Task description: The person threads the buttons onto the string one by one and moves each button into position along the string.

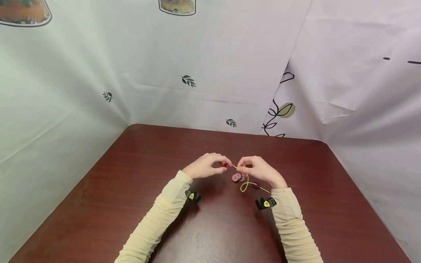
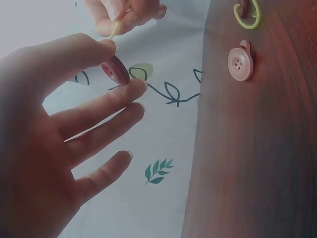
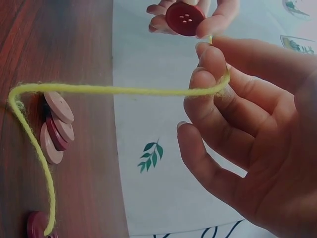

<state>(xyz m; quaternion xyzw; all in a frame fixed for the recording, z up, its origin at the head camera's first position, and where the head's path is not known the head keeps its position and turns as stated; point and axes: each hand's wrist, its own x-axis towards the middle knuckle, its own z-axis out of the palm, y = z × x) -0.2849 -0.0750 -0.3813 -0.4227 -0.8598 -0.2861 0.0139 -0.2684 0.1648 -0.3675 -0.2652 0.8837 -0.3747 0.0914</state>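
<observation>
Between thumb and index finger, my left hand (image 1: pixel 209 165) pinches a dark red button (image 3: pixel 185 19) with several holes. The other fingers of that hand are spread. My right hand (image 1: pixel 260 170) pinches a yellow yarn (image 3: pixel 114 90) close to its tip, and the short free end points at the red button. From the right fingers the yarn drops to the table in a loop. A second dark red button (image 3: pixel 36 225) sits on the yarn, lying on the table near the right wrist.
Several pink and dark red buttons (image 3: pixel 59 110) lie overlapping on the brown table (image 1: pixel 158 153), just below the hands. A white patterned cloth (image 1: pixel 210 58) hangs behind and along the table's sides. Each sleeve carries a black wrist camera (image 1: pixel 263 203).
</observation>
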